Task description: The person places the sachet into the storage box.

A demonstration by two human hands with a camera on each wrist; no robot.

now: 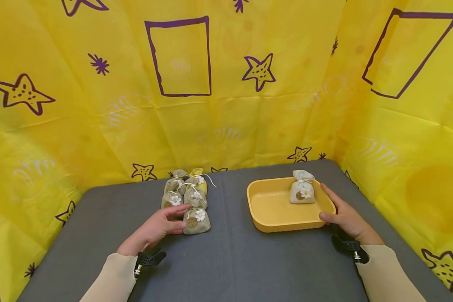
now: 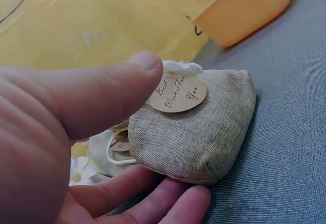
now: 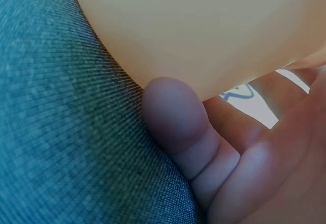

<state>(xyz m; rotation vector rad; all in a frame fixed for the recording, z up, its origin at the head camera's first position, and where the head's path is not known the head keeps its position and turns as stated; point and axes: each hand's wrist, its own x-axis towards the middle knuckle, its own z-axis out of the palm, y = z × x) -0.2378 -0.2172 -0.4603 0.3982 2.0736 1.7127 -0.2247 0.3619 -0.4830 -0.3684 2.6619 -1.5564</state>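
Left of centre on the grey tablecloth (image 1: 230, 260), your left hand (image 1: 160, 226) is right in at the front pouch (image 1: 201, 227), thumb to one side and fingers to the other, index up by its tied neck! Those fingers are parted around it, and you can't tell from these views whether they're actually pinching. Up close, your thumb overlaps the edge of a round tag (image 2: 186, 94) reading "Best Wishes For You", with a white flower (image 1: 200, 215) just beside it. Behind, the other grey pouches (image 1: 172, 199) crowd close together, a yellow pouch (image 1: 204, 186) tucked at the back right of the bunch. Over on the other side, your right hand (image 1: 350, 220) has the right end of the yellow-orange tray (image 1: 287, 227), thumb over the near corner, fingers around the outside wall, gripping it between them. Inside, toward the tray's back right corner, a white pouch (image 1: 303, 186) stands upright, flower facing you, well apart from the bunch, and beyond everything hangs the yellow backdrop (image 1: 226, 113) with its purple starfish (image 1: 259, 72)
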